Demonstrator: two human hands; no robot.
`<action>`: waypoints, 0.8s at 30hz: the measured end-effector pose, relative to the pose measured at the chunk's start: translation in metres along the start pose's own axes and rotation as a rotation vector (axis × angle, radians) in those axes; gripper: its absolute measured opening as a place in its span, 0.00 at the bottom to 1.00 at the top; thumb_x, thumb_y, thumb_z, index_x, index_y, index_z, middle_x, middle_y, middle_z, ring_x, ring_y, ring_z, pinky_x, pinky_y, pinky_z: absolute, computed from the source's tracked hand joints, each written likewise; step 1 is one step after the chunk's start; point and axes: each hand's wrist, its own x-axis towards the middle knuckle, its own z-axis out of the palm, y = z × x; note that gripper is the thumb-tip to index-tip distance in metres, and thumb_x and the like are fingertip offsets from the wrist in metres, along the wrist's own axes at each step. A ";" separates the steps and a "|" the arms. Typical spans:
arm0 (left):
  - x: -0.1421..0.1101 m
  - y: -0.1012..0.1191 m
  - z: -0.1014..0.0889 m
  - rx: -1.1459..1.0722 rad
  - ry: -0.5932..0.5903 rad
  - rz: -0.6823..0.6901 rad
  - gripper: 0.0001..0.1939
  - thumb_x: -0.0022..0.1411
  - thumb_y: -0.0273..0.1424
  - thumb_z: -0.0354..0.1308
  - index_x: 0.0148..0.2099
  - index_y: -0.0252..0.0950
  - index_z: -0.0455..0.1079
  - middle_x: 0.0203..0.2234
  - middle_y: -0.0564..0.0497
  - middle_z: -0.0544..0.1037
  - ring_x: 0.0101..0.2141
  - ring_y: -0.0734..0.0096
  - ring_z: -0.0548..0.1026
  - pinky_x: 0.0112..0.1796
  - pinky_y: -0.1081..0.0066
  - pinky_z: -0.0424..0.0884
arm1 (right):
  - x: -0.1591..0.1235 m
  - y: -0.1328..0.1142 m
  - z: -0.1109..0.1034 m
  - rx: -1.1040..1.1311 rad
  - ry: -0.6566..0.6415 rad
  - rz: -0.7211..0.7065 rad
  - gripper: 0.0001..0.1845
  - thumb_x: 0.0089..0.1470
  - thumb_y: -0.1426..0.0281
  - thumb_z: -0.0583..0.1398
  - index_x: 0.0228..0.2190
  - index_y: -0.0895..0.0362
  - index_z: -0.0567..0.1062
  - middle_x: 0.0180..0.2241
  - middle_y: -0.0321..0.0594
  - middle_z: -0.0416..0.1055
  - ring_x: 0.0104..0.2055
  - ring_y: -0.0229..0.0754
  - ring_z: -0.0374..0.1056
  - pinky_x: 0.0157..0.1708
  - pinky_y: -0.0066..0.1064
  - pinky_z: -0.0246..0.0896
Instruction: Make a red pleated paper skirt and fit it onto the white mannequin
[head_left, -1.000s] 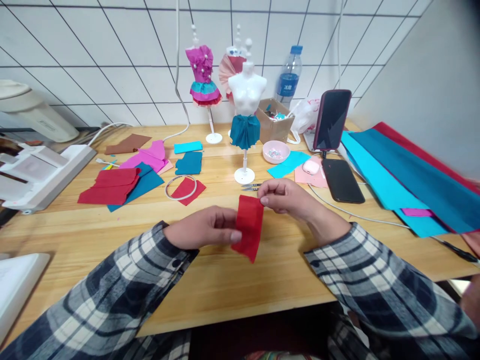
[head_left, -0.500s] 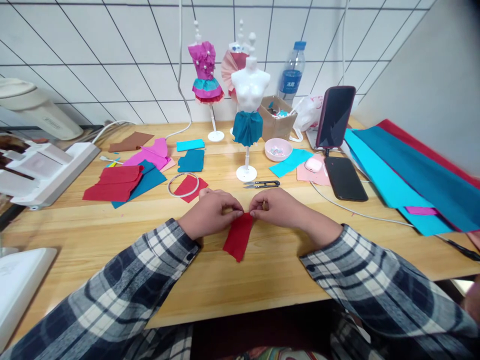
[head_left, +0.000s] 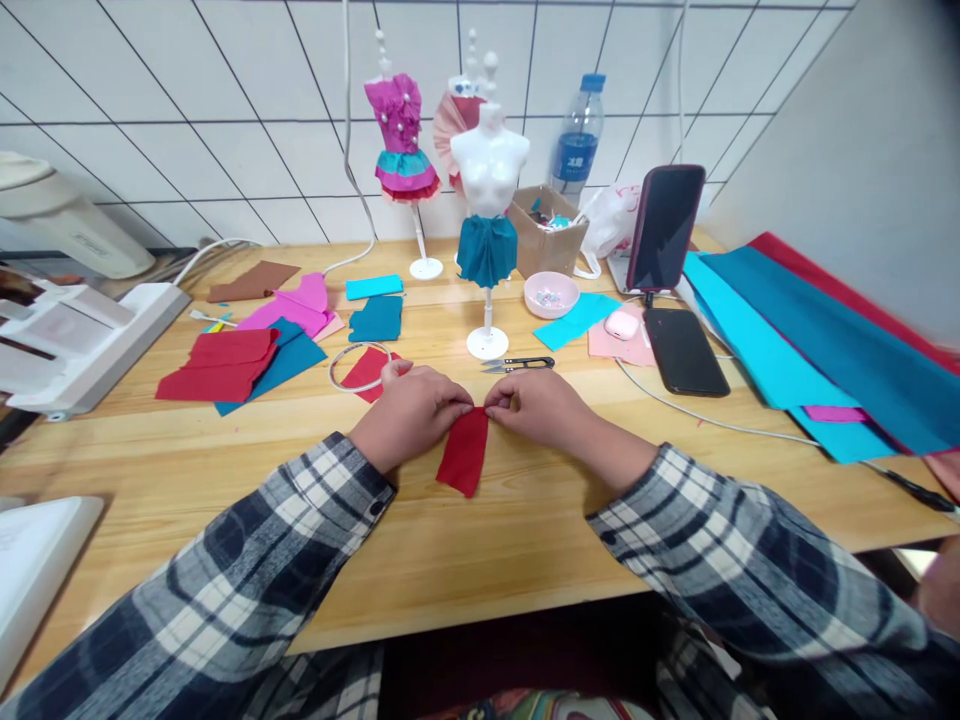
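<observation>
We have the red crepe-like strip (head_left: 463,452) at the near middle of the worktop (head_left: 525,540), in front of the thread snips (head_left: 525,363) and the white mannequin (head_left: 489,165). Our left hand (head_left: 412,415) is drawn to a narrow pinch, thumb against fingertip, on the strip's far edge toward its left corner; our right hand (head_left: 544,408) pinches the same edge at the right corner. Gripping so close together, we probably mean to keep that short edge under control while the rest falls free toward us. The snips lie just beyond our right hand, likely so that they are within easy reach, and the mannequin in its teal skirt (head_left: 487,250) stands behind them, perhaps to be kept in sight.

The strip is a deep, matt red, longer than it is wide, and slants down to the left. Its sides look fairly straight, while the near end is uneven, as if roughly cut. We cannot tell whether that end touches the wood or hangs slightly above.
</observation>
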 end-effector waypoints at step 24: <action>-0.004 0.000 -0.002 0.095 0.057 0.071 0.10 0.64 0.34 0.55 0.35 0.43 0.78 0.32 0.51 0.82 0.39 0.61 0.75 0.56 0.44 0.44 | -0.014 0.061 -0.066 -0.126 0.020 0.053 0.07 0.52 0.70 0.62 0.32 0.53 0.81 0.32 0.36 0.79 0.31 0.39 0.70 0.30 0.29 0.58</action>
